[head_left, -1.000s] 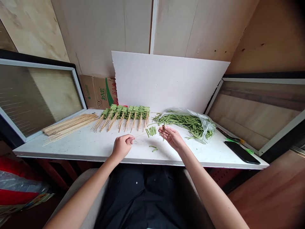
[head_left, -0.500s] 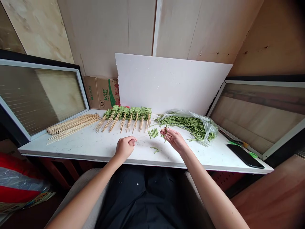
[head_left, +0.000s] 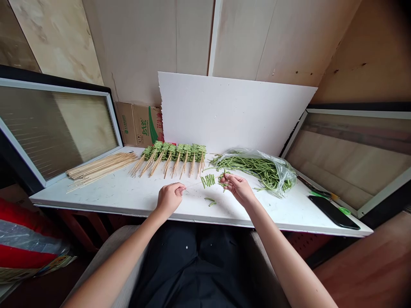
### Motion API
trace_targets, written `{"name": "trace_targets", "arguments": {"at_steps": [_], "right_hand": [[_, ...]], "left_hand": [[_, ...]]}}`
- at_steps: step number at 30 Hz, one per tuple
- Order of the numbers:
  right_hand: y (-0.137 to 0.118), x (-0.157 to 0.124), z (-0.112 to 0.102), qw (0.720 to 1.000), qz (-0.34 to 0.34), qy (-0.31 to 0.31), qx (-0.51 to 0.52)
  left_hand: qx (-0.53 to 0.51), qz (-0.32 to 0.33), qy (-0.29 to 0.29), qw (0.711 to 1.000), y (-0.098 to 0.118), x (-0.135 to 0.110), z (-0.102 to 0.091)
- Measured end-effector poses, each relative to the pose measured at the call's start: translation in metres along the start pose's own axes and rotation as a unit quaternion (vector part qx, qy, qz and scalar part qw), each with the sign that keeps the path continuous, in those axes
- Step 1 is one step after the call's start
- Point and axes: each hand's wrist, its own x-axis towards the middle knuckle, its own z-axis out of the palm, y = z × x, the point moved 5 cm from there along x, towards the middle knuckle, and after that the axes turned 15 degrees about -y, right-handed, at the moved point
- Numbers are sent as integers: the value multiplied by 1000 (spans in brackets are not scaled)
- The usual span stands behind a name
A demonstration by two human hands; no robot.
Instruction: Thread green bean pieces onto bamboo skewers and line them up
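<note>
My left hand (head_left: 170, 198) is closed on the near end of a thin wooden skewer (head_left: 192, 185), held roughly level above the table. Several short green bean pieces (head_left: 208, 180) are threaded side by side toward its far end. My right hand (head_left: 236, 187) pinches another green bean piece (head_left: 226, 174) by the skewer's tip, its thumb and fingertips pressed together. More cut pieces show just beyond and under the right fingers, partly hidden. A few loose bean pieces (head_left: 210, 201) lie on the table between the hands.
Finished bean skewers (head_left: 183, 153) are stacked at the back. Bare skewers (head_left: 101, 167) lie in a pile at left. Long green beans (head_left: 257, 169) spill from a clear plastic bag (head_left: 284, 171). A black phone (head_left: 333, 211) rests at right on the white table (head_left: 128, 197).
The right-hand fingers have closed more around the bean piece at the skewer's tip. The whole view has shifted slightly; the left hand keeps its hold on the skewer.
</note>
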Motion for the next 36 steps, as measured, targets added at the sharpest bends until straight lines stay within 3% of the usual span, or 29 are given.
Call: {"name": "trace_targets", "arguments": {"at_steps": [9,16,27,36], "right_hand": [[-3,-2,4,999,-1,15,-38],[-12,-4,4,996,-28,71,-51],[4,-1,5,986,-60,118,-98],[13,-1,18,985,-68,103,-123]], "left_hand": [[-3,6,-2,1000,-3,0,1],[-22,15,1,1000,3,1,-1],[-25,28,21,999,8,-2,-1],[-45,18,16,999,7,-3,2]]}}
